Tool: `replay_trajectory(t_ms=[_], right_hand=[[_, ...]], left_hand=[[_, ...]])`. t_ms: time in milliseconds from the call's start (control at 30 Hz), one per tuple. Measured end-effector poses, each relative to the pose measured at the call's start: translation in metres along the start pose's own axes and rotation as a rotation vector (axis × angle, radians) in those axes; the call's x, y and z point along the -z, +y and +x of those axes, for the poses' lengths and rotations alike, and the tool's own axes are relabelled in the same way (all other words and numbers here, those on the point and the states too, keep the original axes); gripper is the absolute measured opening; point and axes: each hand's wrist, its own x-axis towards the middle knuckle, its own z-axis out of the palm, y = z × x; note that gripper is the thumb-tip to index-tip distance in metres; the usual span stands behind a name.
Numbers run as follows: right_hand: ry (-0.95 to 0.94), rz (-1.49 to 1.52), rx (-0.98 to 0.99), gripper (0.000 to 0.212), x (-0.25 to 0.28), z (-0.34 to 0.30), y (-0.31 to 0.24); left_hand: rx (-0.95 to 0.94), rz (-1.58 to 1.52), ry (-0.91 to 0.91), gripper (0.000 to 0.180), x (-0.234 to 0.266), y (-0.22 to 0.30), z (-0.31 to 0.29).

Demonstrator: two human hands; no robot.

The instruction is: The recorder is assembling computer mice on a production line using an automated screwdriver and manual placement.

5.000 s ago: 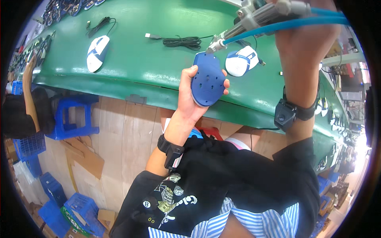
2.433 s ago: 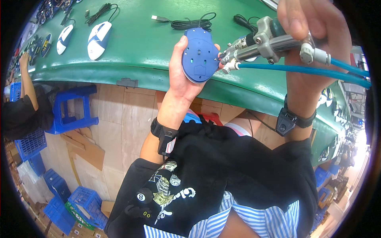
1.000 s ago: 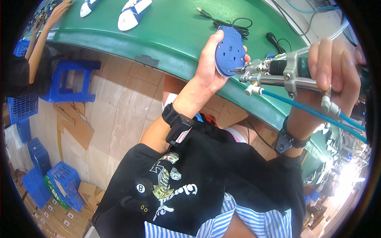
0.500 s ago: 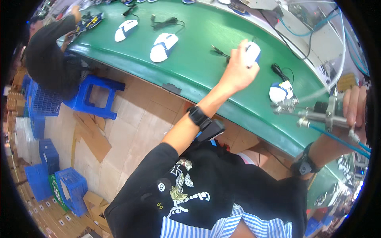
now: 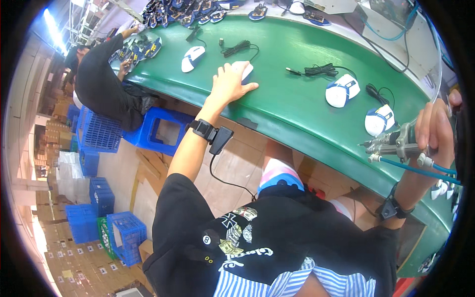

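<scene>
My left hand [image 5: 229, 85] is over a white computer mouse [image 5: 246, 71] on the green work surface. Its thumb sticks out to the side and the fingers reach over the shell, partly hiding it; the hand looks open, not closed round the mouse. At the right, my right hand [image 5: 436, 127] is wrapped round a metal pneumatic tool [image 5: 396, 144] with blue air hoses. Just beyond its tip sits a white-and-blue mouse [image 5: 379, 120] with a bundled black cable. Another white-and-blue mouse [image 5: 341, 91] lies left of that one, its coiled cable [image 5: 319, 71] behind it.
Farther left on the green surface [image 5: 292, 116] is another mouse [image 5: 193, 58]. Several open mouse bases [image 5: 180, 11] with circuit boards crowd the back. A co-worker in black [image 5: 101, 81] handles parts at far left, near a blue stool [image 5: 166, 129]. Blue crates [image 5: 129, 237] stand on the floor.
My left hand has left the mouse it held and moved left to another one. The released mouse now lies on the surface. My right hand still grips the tool. The whole view has shifted.
</scene>
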Motion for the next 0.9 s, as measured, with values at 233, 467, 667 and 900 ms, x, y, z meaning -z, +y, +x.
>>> replay_trajectory(t_ms=[233, 467, 667, 900], right_hand=[[-0.028, -0.120, -0.045, 0.026, -0.005, -0.006, -0.004], [-0.208, -0.244, 0.193, 0.025, -0.016, 0.010, 0.031], [-0.237, 0.220, 0.049, 0.030, -0.086, 0.054, 0.032], [-0.173, 0.254, 0.092, 0.032, -0.124, 0.068, 0.052]], left_hand=[[-0.198, -0.035, -0.232, 0.065, 0.001, -0.030, 0.033], [0.086, -1.427, -0.464, 0.053, 0.023, 0.028, -0.028], [0.319, -2.684, -0.598, 0.062, -0.020, 0.128, -0.075], [0.281, -2.824, -0.580, 0.060, -0.023, 0.136, -0.082]])
